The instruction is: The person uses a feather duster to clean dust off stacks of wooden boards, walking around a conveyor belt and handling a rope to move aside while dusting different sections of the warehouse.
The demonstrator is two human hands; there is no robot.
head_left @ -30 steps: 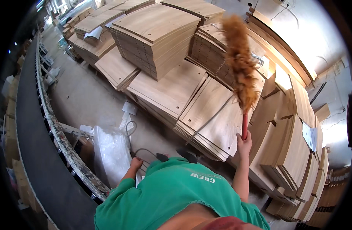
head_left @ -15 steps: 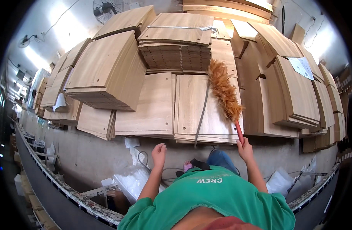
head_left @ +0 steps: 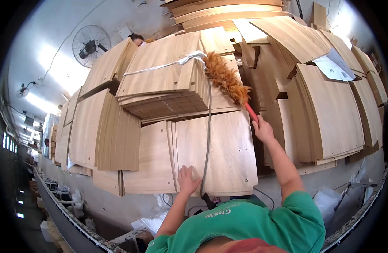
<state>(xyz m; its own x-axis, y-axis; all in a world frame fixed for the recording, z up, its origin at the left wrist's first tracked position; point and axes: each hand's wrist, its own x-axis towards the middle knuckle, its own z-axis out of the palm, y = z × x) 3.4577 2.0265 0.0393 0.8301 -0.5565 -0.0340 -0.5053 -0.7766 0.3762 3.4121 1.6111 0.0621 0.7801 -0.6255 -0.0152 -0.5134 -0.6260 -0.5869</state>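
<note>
My right hand (head_left: 263,130) grips the red handle of a brown feather duster (head_left: 227,78). Its feathers slant away to the far left, reaching the edge of a tied stack of wood-grain boards (head_left: 164,63). With fingers spread, my left hand (head_left: 188,180) rests on the near edge of a lower board stack (head_left: 215,152), where two piles meet. A dark hose or cord (head_left: 209,126) runs over that stack, just right of my left hand. White strapping (head_left: 164,65) crosses the top of the tied stack.
More board stacks stand left (head_left: 88,130) and right (head_left: 331,109), the right one beside a paper sheet (head_left: 335,67). A person's head (head_left: 137,39) shows behind the stacks, near a large fan (head_left: 91,46). Plastic wrapping (head_left: 329,204) lies on the floor near a conveyor edge (head_left: 71,219).
I have leaned in over the boards. The duster has moved farther away to the tied stack's edge, and my left hand has come down onto the lower stack.
</note>
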